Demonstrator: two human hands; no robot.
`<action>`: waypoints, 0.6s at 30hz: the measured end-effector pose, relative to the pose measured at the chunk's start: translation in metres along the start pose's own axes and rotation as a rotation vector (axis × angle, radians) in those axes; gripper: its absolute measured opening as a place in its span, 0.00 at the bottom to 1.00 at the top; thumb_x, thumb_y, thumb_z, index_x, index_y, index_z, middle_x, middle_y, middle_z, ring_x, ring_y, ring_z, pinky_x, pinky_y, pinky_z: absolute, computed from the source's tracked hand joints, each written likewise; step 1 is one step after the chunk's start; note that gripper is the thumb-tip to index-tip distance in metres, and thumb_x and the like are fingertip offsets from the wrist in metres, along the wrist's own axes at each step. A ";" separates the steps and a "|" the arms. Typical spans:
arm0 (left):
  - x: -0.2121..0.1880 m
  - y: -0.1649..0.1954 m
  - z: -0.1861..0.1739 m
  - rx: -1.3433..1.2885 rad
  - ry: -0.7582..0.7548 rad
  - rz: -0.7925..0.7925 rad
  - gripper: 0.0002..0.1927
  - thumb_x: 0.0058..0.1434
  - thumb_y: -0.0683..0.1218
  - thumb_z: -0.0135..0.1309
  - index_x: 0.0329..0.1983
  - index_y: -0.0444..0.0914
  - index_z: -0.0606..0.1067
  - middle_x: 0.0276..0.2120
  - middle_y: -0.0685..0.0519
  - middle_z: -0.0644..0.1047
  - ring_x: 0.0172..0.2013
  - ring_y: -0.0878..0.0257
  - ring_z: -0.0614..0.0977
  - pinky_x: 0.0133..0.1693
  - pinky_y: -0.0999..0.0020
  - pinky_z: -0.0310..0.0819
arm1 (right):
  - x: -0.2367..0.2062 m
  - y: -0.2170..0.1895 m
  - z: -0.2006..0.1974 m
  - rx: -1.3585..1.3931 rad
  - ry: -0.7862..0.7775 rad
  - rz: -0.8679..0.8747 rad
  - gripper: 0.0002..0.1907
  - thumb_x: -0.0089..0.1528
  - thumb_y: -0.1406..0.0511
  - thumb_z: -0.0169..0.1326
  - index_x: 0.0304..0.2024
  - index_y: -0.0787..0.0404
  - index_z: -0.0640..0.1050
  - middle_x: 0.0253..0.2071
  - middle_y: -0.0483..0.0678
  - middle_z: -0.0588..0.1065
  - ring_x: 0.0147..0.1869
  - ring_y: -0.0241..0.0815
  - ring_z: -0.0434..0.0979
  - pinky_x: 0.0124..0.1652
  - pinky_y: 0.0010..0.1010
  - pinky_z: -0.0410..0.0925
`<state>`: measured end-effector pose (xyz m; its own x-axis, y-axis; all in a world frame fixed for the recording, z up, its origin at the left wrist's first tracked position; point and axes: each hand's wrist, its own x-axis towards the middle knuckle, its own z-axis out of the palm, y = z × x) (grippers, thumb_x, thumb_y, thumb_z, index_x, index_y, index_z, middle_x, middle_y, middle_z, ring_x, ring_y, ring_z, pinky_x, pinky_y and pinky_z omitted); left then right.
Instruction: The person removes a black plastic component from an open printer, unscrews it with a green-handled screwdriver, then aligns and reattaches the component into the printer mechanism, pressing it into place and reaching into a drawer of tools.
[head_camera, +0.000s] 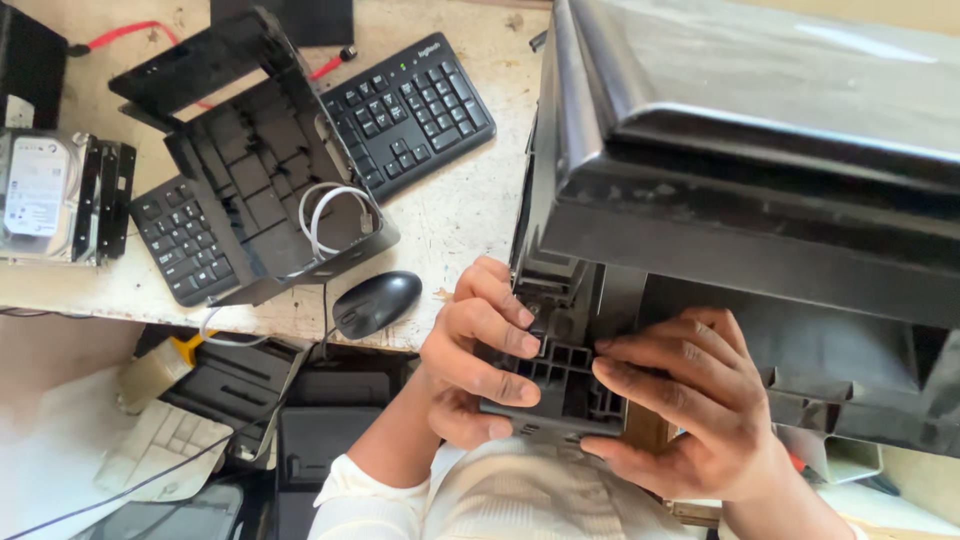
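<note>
In the head view, the left hand (478, 345) and right hand (690, 400) both curl closed around a black ribbed plastic part (560, 385) at the lower front of the large black printer (740, 150). Further left on the worn white table (460, 210) lie a black computer mouse (376, 303) and a black keyboard (410, 110).

The big black printer (760, 150) overhangs both hands and blocks the way up and to the right. To the left, the mouse (376, 303) lies near the desk (460, 215) edge; between it and the printer the desk is bare.
</note>
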<state>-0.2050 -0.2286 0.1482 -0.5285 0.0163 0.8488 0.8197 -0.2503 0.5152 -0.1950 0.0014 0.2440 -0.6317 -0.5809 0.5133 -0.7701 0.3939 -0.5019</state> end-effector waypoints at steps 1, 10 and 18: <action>-0.002 -0.002 0.000 -0.004 0.004 0.000 0.14 0.51 0.59 0.58 0.33 0.48 0.83 0.45 0.56 0.77 0.47 0.56 0.73 0.50 0.54 0.58 | -0.001 0.001 0.000 0.010 0.004 0.002 0.29 0.47 0.51 0.71 0.46 0.59 0.80 0.45 0.49 0.79 0.45 0.47 0.79 0.46 0.42 0.66; -0.005 0.009 0.000 0.033 -0.017 -0.019 0.11 0.51 0.56 0.59 0.33 0.48 0.82 0.46 0.55 0.76 0.46 0.56 0.73 0.53 0.54 0.57 | 0.000 0.002 0.002 0.069 0.056 -0.127 0.23 0.50 0.49 0.69 0.41 0.51 0.80 0.51 0.55 0.74 0.46 0.51 0.76 0.47 0.43 0.66; -0.001 0.018 -0.008 0.078 -0.086 -0.075 0.12 0.52 0.53 0.60 0.37 0.45 0.84 0.48 0.54 0.76 0.46 0.56 0.71 0.54 0.53 0.59 | -0.004 0.000 0.006 0.015 0.096 -0.084 0.21 0.51 0.50 0.68 0.40 0.53 0.82 0.44 0.50 0.79 0.42 0.46 0.78 0.45 0.41 0.66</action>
<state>-0.1913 -0.2413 0.1553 -0.5707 0.1162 0.8129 0.7951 -0.1692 0.5824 -0.1916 -0.0004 0.2374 -0.5713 -0.5402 0.6179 -0.8195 0.3353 -0.4647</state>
